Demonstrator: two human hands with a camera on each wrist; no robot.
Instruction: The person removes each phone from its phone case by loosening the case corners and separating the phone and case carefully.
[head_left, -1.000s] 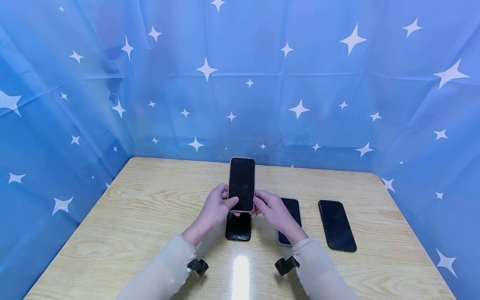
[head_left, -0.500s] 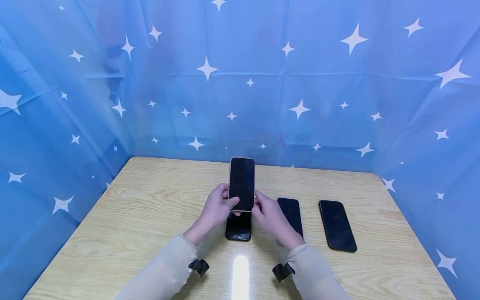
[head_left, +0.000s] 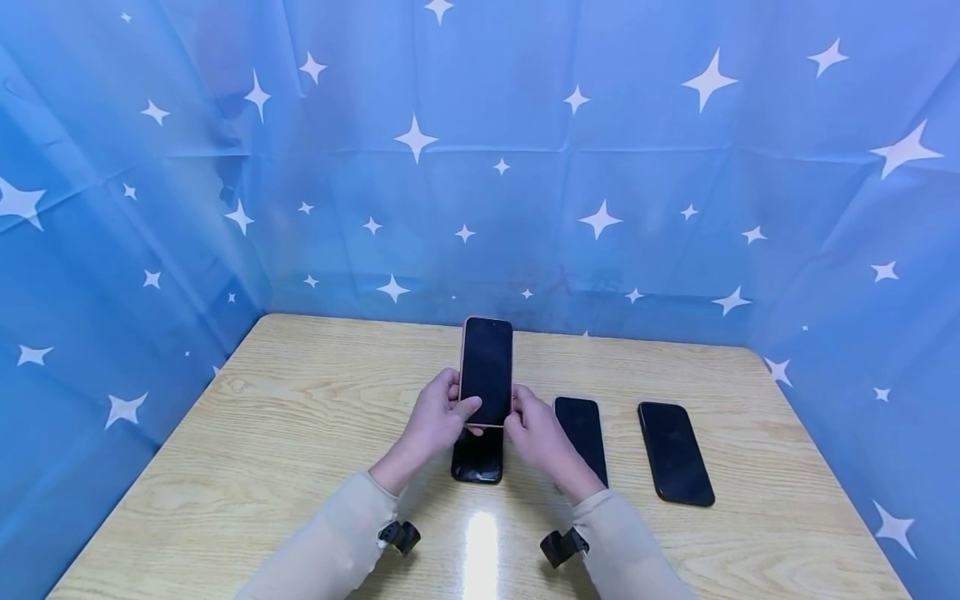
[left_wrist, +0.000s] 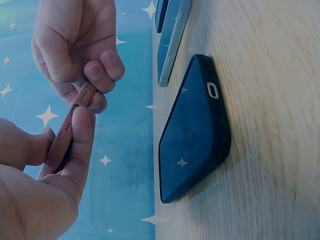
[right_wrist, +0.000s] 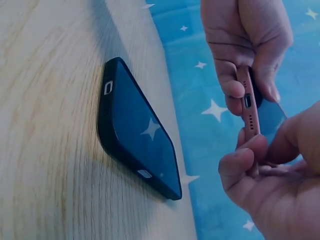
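Both hands hold a smartphone in a pink case (head_left: 487, 367) above the table, its dark screen facing the head camera. My left hand (head_left: 437, 417) grips its lower left side, thumb over the screen edge and fingers behind. At the lower right corner, my right hand (head_left: 538, 429) pinches the edge of the case. The right wrist view shows the bottom edge of the pink case (right_wrist: 248, 102), with its charging port and speaker holes, between the two hands. Below it a black-cased phone (head_left: 477, 457) lies face up on the table, partly covered in the head view.
A second dark-screened phone (head_left: 581, 437) lies beside my right hand, partly behind the wrist. Farther right is a black phone (head_left: 675, 454), slightly angled. The wooden table (head_left: 300, 433) meets a blue star-patterned curtain (head_left: 480, 192) at its back and sides.
The right forearm and hand have shifted slightly left, and the right fingertips beneath the phone have drawn in to its corner. The left hand keeps its grip on the pink-cased phone.
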